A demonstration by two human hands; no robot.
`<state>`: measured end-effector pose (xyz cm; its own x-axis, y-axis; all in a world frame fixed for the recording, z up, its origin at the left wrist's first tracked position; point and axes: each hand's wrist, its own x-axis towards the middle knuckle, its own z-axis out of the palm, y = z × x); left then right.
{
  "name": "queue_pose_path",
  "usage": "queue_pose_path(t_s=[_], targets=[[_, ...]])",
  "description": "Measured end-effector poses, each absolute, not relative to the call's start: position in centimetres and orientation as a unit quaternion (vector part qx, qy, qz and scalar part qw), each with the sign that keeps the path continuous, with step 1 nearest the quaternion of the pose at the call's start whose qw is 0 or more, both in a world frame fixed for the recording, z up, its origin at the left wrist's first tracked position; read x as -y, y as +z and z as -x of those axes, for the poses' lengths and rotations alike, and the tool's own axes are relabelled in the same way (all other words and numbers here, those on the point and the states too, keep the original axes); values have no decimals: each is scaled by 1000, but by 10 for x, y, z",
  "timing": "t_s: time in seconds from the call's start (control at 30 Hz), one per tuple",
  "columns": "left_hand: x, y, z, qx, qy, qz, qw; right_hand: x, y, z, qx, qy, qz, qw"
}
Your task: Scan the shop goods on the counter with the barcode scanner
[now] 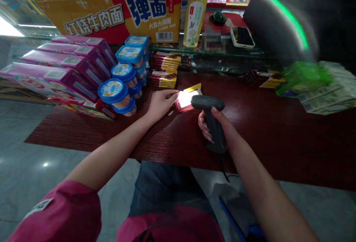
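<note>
My right hand [215,125] grips a black handheld barcode scanner [218,134] by its handle, with the thumb high on the back and the fingers around the grip. The scanner's nose faces left, over a flat red-and-yellow packet [187,99] lying on the dark wooden counter. Bright white light from it washes out the packet's middle. At the packet's upper left edge, my left hand [164,104] rests low on the counter with thumb and fingers closed on that edge. Just behind are stacks of similar red-and-yellow packets [162,78].
Blue-lidded tubs [112,90] and purple boxes [52,75] stand on the left. A noodle carton [111,15], a yellow drink bottle [194,19] and a phone [242,36] sit behind. More packets [263,78] and green packages [306,78] lie right. The scanner's cable [222,166] hangs over the counter's front edge.
</note>
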<state>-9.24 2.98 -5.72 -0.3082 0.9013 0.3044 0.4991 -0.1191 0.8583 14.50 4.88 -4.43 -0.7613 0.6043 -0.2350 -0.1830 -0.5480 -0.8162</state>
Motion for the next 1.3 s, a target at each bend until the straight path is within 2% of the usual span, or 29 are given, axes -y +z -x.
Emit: queue_pose_path(t_s=[0.13,0.27,0.47,0.57,0.73,0.93,1.07,1.3], targets=[[-27,-56,94,-616,512,-567,195,-51,-45,-146,396,853,241,240],[-17,-47,93,-600,484,-628,107,-64,-43,-162,377,857,227,268],[-16,-49,84,-458,310,-833,32,-107,-44,-239,364,816,232,386],[-31,-53,69,-415,269,-869,-11,-123,-46,-289,354,795,250,425],[-85,-54,5,-367,300,-876,-87,-140,-46,-343,315,778,232,491],[-169,-56,-99,-338,369,-854,-141,-141,-43,-362,244,759,146,586],[-207,-60,-134,-356,362,-847,-159,-141,-44,-363,233,762,137,589],[-237,-61,-139,-459,278,-835,-120,-147,-47,-356,239,777,126,568]])
